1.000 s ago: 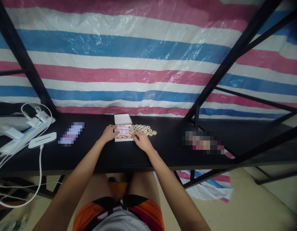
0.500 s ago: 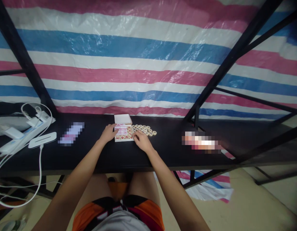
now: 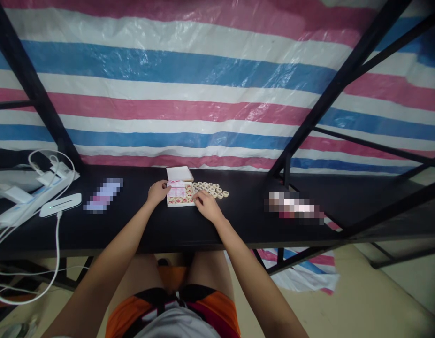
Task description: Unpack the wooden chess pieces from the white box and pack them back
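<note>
A small white box (image 3: 182, 204) stands on the black desk, holding several round Chinese chess pieces (image 3: 189, 193) with red characters. A folded paper sheet with pink grid lines (image 3: 177, 189) lies over part of them. My left hand (image 3: 157, 193) grips the left side of the box, its thumb by the paper. At the right side my right hand (image 3: 206, 205) has its fingers bent and drawn together against the box edge; whether a piece is between them is hidden. Beyond it lie several loose chess pieces with dark characters (image 3: 213, 188). Behind the box rests its pale lid (image 3: 179, 173).
To the left are a blurred-out phone-like object (image 3: 103, 195), a white charging device (image 3: 61, 205), and a power strip (image 3: 37, 197) with looping cables. A pixelated object (image 3: 294, 206) lies at the right. Black frame bars (image 3: 316, 112) and a striped plastic sheet (image 3: 189, 112) stand behind the desk (image 3: 161, 232).
Almost nothing differs. My left hand's fingers have shifted slightly at the box's left edge, and the whole view has moved a little; box and loose pieces stay in place.
</note>
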